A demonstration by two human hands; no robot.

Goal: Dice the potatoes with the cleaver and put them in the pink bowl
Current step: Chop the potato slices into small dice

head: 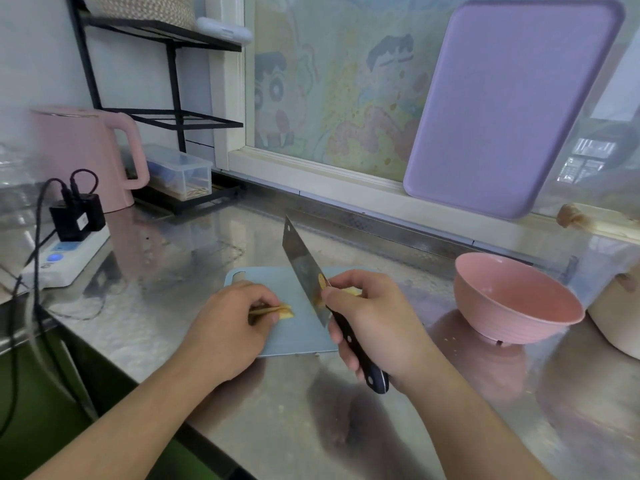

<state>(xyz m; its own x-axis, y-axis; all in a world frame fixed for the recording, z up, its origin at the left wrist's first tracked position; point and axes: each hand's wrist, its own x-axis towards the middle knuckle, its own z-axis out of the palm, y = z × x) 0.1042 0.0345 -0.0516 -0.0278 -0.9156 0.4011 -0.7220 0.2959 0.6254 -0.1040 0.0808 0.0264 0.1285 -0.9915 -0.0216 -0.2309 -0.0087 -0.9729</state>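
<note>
Steel counter: right hand grips cleaver.

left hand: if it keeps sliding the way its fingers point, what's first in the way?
Left hand points right along the board, past the potato strips it pinches. The cleaver blade comes first, probably; depth is uncertain from one view.
</note>
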